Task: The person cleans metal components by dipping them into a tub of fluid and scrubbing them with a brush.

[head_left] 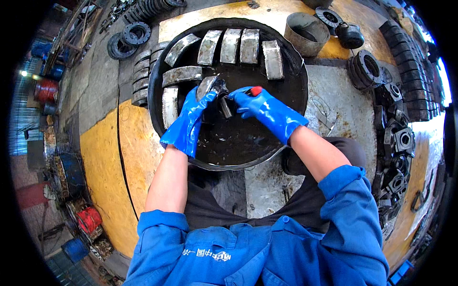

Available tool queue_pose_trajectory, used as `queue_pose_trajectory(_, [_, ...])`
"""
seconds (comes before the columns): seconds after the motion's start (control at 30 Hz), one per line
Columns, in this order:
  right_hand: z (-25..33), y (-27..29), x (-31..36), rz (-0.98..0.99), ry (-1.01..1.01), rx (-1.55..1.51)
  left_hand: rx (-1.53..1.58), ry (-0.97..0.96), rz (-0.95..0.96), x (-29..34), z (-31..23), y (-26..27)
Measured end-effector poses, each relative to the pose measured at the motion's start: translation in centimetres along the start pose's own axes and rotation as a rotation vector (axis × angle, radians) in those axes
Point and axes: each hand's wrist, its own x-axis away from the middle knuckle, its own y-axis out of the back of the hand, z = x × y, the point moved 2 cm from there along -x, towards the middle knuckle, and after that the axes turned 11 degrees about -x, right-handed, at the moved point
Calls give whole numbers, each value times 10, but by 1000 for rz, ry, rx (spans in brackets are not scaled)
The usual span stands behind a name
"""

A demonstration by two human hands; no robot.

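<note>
Over a round black pan (160, 112) of dark liquid, both my hands wear long blue gloves. My left hand (195, 105) is closed around a curved metal block (207, 86), whose right end looks dark and wet. My right hand (250, 101) is closed on a tool with a red end (256, 90); its working part is hidden, so its kind is unclear. A short shiny dark cylindrical part (225, 107) shows between the hands, against the block's near side. Several similar curved metal blocks (231, 46) rest along the pan's far and left sides.
A grey metal bucket (307, 35) stands beyond the pan at the right, near a small dark pot (349, 35). Dark rings (136, 33) lie at the far left. Stacked rings (365, 70) and metal housings (403, 139) line the right side.
</note>
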Motion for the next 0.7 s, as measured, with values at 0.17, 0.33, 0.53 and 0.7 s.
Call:
queue_pose_trajectory(0.17, [12,-4,12,-112,361,382,-11,5,10,-6,13,6])
queue_pose_trajectory(0.33, [43,14,3,-313,327,19,-39,10,-10,-3,23,14])
queue_pose_trajectory(0.53, [23,-31,-15,-279,410,92,-53,-37,-78,-15,57,10])
queue_pose_trajectory(0.7, [16,-65,35,-116,877,347,15,37,-59,2,42,13])
